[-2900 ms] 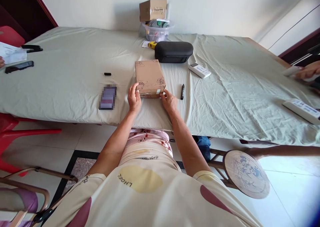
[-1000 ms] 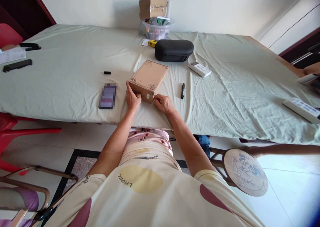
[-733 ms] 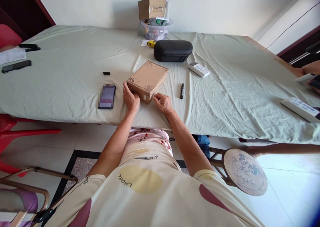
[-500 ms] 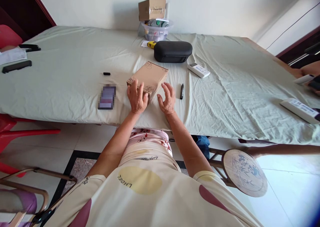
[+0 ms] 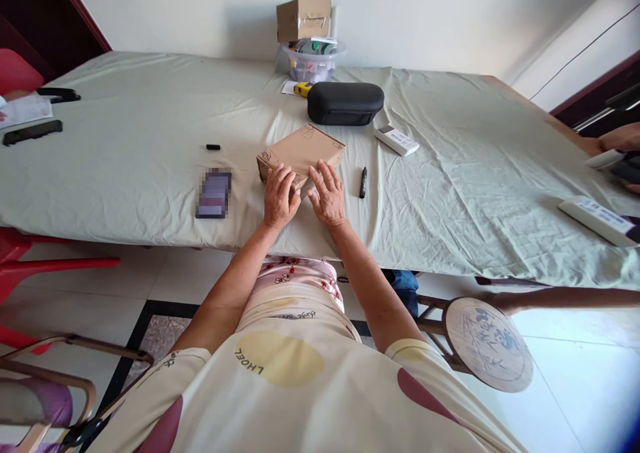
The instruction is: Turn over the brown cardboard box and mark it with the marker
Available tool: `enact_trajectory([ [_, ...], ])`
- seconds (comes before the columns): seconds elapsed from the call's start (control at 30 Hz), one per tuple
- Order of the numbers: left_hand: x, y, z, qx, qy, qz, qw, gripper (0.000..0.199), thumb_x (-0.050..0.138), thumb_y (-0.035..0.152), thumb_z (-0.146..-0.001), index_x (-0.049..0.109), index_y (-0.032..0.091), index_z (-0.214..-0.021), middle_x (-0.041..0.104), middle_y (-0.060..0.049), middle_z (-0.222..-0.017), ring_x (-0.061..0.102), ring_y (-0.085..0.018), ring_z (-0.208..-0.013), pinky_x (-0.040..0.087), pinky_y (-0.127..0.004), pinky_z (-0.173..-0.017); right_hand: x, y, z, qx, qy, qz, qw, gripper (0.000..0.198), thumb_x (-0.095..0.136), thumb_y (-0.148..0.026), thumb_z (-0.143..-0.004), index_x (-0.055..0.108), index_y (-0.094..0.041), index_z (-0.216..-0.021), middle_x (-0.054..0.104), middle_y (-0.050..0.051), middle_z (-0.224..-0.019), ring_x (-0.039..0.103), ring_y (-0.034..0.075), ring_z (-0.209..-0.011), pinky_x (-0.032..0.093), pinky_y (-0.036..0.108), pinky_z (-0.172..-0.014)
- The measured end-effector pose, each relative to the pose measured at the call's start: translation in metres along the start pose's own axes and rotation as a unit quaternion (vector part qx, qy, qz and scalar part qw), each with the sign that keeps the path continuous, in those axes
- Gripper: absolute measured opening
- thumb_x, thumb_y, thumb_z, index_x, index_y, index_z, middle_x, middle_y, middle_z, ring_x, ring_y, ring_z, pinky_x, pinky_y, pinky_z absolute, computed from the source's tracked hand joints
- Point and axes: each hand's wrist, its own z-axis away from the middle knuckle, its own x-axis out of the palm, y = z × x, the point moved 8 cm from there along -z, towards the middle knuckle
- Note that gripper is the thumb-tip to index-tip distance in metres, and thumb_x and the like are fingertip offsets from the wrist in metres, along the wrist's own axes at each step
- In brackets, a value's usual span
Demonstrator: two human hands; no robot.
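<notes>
Cardboard box (image 5: 306, 145) sits turned further clockwise, long axis near-left to far-right; left hand (image 5: 281, 196), right hand (image 5: 329, 193) rest half-open against it.

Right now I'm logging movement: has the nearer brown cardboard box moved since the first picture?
Yes: judged against the black oblong case, the nearer brown cardboard box has turned clockwise, seen from above.
</notes>
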Motion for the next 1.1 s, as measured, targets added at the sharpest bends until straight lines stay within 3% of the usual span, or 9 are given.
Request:
enact_trajectory([
  [0.13, -0.007, -0.008, -0.001, 0.012, 0.012, 0.025, 1.000, 0.052, 0.044, 0.054, -0.109, 0.065, 0.015, -0.136, 0.064, -0.023, -0.150, 0.048, -0.031, -0.159, 0.028, -0.053, -0.138, -0.007, 0.021, 0.002, 0.052, 0.045, 0.012, 0.998, 0.067, 0.033, -0.065, -0.111, 0.047, -0.030, -0.166, 0.038, 0.010, -0.178, 0.028, 0.035, -0.169, 0.029, 0.063, -0.134],
  [0.3, -0.020, -0.026, -0.001, -0.077, 0.053, 0.011, 0.996, 0.046, 0.040, 0.048, -0.109, 0.066, 0.018, -0.133, 0.053, -0.022, -0.163, 0.042, -0.030, -0.162, 0.032, -0.050, -0.137, -0.013, 0.049, 0.004, 0.111, 0.092, -0.007, 0.990, 0.066, 0.034, -0.059, -0.112, 0.038, -0.029, -0.170, 0.035, 0.013, -0.179, 0.027, 0.034, -0.169, 0.028, 0.067, -0.134],
  [0.53, -0.017, -0.031, 0.002, -0.138, 0.053, 0.031, 0.989, 0.048, 0.051, 0.049, -0.106, 0.061, 0.019, -0.142, 0.042, -0.021, -0.172, 0.036, -0.030, -0.165, 0.041, -0.043, -0.131, -0.002, 0.055, 0.006, 0.109, 0.114, -0.011, 0.987, 0.074, 0.034, -0.046, -0.111, 0.010, -0.024, -0.177, 0.027, 0.017, -0.180, 0.025, 0.031, -0.171, 0.036, 0.060, -0.134],
  [0.67, -0.015, -0.033, 0.001, -0.153, 0.046, 0.033, 0.987, 0.045, 0.052, 0.046, -0.105, 0.059, 0.021, -0.142, 0.050, -0.019, -0.166, 0.045, -0.029, -0.160, 0.036, -0.044, -0.134, 0.009, 0.063, 0.008, 0.130, 0.117, -0.033, 0.984, 0.078, 0.035, -0.040, -0.110, -0.001, -0.024, -0.178, 0.030, 0.019, -0.179, 0.029, 0.031, -0.169, 0.047, 0.059, -0.128],
  [0.9, -0.022, -0.035, 0.002, -0.146, 0.082, 0.033, 0.985, 0.044, 0.047, 0.044, -0.107, 0.058, 0.018, -0.141, 0.057, -0.021, -0.157, 0.054, -0.027, -0.151, 0.038, -0.043, -0.133, 0.024, 0.077, 0.009, 0.171, 0.093, -0.070, 0.978, 0.077, 0.042, -0.036, -0.104, 0.019, -0.017, -0.175, 0.042, 0.021, -0.173, 0.040, 0.032, -0.164, 0.048, 0.057, -0.127],
  [1.1, -0.027, -0.038, 0.002, -0.141, 0.109, 0.010, 0.984, 0.048, 0.044, 0.053, -0.110, 0.061, 0.020, -0.141, 0.062, -0.018, -0.152, 0.058, -0.025, -0.147, 0.043, -0.040, -0.129, 0.024, 0.079, 0.009, 0.194, 0.084, -0.087, 0.974, 0.077, 0.044, -0.036, -0.101, 0.024, -0.016, -0.172, 0.046, 0.022, -0.169, 0.048, 0.034, -0.157, 0.054, 0.058, -0.122],
])
